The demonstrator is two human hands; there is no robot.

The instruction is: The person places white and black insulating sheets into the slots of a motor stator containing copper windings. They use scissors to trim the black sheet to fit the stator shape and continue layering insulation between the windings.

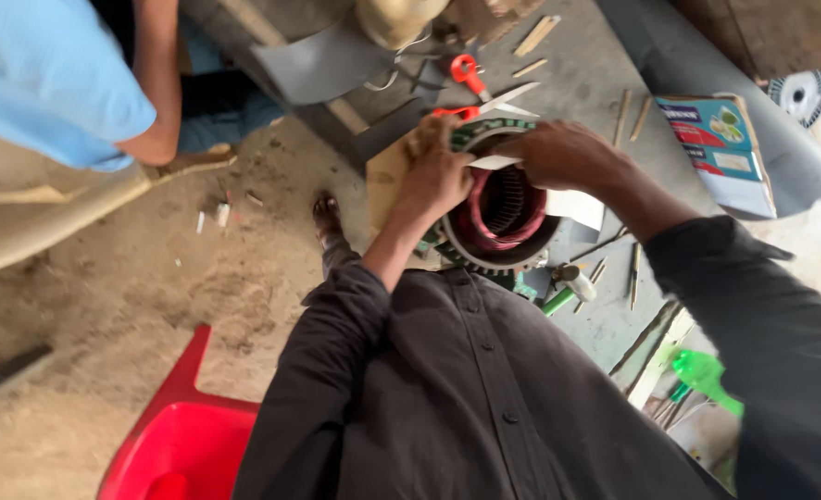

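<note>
I see the motor stator (501, 218) lying on the grey surface (577, 74) just ahead of me, its reddish copper windings already seated in the bore. My left hand (433, 171) grips its left rim; my right hand (563, 153) pinches a white insulation strip (495, 162) at the far edge, only partly in, I judge. Orange-handled scissors (470, 88) lie beyond, a printed box (720, 148) to the right.

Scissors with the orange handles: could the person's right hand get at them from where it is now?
Probably yes. The scissors lie in the open on the bench just beyond the right hand, with nothing between; but that hand is pinching a white strip at the motor stator.
</note>
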